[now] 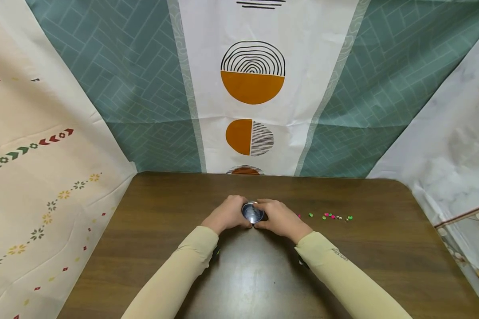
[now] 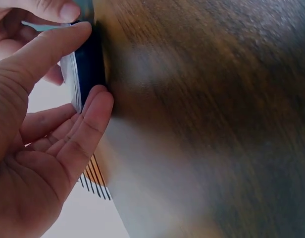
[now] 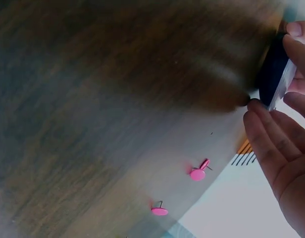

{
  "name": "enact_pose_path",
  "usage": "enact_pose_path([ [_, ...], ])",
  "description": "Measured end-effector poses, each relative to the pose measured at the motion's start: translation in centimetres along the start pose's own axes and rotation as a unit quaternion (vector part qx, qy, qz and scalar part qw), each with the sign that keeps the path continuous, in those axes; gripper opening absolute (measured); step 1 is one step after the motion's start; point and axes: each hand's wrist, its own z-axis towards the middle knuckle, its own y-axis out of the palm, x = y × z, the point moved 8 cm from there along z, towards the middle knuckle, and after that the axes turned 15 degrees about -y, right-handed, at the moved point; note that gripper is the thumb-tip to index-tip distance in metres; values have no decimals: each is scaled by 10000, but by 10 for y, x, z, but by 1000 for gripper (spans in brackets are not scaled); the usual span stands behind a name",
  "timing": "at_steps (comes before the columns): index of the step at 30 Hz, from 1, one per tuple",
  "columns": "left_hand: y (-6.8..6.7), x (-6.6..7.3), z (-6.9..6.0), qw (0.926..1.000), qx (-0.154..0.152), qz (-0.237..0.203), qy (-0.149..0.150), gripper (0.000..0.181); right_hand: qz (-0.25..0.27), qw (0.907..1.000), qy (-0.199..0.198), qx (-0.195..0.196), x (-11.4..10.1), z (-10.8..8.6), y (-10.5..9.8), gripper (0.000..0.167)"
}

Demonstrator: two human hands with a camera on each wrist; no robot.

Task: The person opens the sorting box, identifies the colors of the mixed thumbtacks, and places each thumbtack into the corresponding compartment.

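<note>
A small round dark container with a shiny, clear-looking top (image 1: 252,213) is held between both hands over the table. The left hand (image 1: 230,213) grips its left side, and the right hand (image 1: 278,218) grips its right side. In the left wrist view, the container's dark side (image 2: 89,67) shows between the thumb and fingers of the left hand (image 2: 48,129). The right wrist view shows the same dark side (image 3: 274,69) pinched by the right hand (image 3: 286,144). What lies inside the container cannot be made out.
Several pink, green and pale tacks lie on the brown table (image 1: 383,248) right of the hands, such as a green one (image 1: 311,215). Pink tacks (image 3: 197,174) show in the right wrist view. A patterned cloth (image 1: 151,88) hangs behind the table's far edge.
</note>
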Motion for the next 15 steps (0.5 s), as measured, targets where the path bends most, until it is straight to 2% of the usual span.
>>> enact_pose_path([
  [3,0,0,1,10000,31,21,40,57,-101,9999,-113,-43,-2,2,-1,52],
  [9,-1,-1,1,9999,108,23,65,57,-628,9966,-519,-123,-9,7,-1,39],
  [15,-2,-1,-1,9999,102,34,101,53,-884,9944,-549,-198,-10,10,1,31],
])
